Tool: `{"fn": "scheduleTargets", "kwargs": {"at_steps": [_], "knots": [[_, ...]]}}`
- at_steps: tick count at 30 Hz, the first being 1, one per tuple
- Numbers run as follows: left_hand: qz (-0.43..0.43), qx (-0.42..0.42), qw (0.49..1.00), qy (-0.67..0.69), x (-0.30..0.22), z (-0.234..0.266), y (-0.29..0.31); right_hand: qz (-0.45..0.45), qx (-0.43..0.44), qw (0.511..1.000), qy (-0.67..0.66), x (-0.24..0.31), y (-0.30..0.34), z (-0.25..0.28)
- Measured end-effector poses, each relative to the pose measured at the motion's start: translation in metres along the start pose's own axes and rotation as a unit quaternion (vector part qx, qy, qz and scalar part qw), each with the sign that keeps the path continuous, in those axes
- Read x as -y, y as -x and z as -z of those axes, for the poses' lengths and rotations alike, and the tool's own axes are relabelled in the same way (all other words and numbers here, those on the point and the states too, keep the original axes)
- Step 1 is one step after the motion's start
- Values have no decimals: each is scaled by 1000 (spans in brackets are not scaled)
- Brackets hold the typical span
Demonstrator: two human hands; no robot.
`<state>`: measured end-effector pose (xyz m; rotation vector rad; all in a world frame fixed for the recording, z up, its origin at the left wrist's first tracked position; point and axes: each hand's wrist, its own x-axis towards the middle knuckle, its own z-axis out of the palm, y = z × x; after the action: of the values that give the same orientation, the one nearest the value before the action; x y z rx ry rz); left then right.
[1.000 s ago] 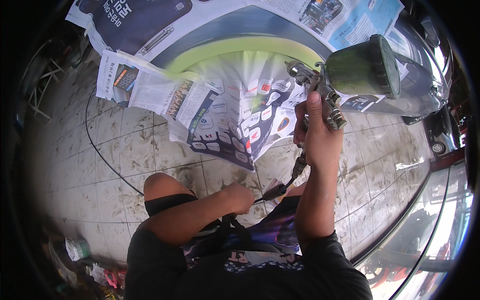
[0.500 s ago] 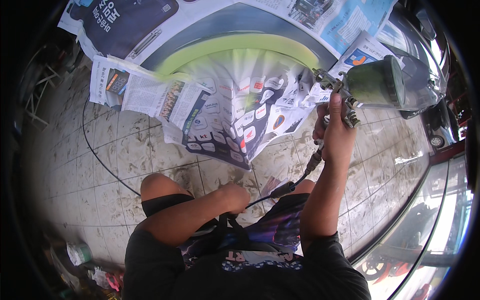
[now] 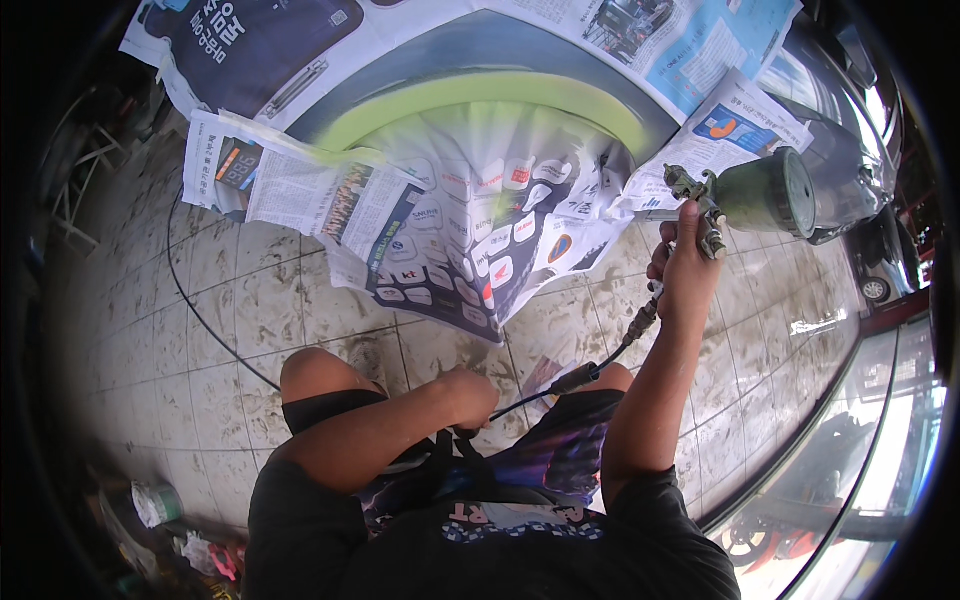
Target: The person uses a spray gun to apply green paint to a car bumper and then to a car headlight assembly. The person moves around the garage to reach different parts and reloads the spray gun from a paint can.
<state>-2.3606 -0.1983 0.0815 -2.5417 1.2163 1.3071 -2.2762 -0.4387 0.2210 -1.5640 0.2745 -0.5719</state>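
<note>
My right hand (image 3: 682,262) grips a metal spray gun (image 3: 705,205) with a greenish paint cup, held at the right end of a curved car panel edge. A black air hose (image 3: 525,402) runs from the gun's handle down to my left hand (image 3: 474,400), which is closed around it near my lap; its fingers are mostly hidden. Yellow-green paint (image 3: 470,92) coats the curved edge of the grey-blue panel (image 3: 440,50). Newspaper sheets (image 3: 440,220) mask the area below the edge, with a faint green haze on them.
More newspaper (image 3: 680,50) covers the bodywork above. A dark shiny car part (image 3: 835,110) stands at the right. Dirty floor tiles (image 3: 250,310) lie below, with a hose (image 3: 205,320) along the left. A glass-fronted panel (image 3: 840,440) is at lower right, a can (image 3: 157,505) at lower left.
My right hand and the spray gun have moved right and slightly down, away from the panel edge. The hose shifted with them. My left hand has barely moved.
</note>
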Motion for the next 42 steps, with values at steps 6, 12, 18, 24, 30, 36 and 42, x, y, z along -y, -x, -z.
{"fn": "scheduleTargets", "kwargs": {"at_steps": [6,12,18,24,30,36,42], "knots": [[10,10,1000,5,0,-1,3,1,14,1000,-12,12,9,-12],[19,17,1000,14,0,-2,9,22,56,998,-16,27,21,-32],[16,7,1000,15,3,-3,15,35,92,995,-18,33,34,-50],[31,-6,999,33,7,-8,17,35,131,990,-37,44,58,-66],[16,-55,997,51,10,-17,18,65,190,978,-50,49,72,-84],[-3,-19,1000,21,3,-20,16,82,228,968,-72,48,88,-109],[-11,-37,999,31,2,-26,18,111,272,955,-47,47,99,-131]]}}
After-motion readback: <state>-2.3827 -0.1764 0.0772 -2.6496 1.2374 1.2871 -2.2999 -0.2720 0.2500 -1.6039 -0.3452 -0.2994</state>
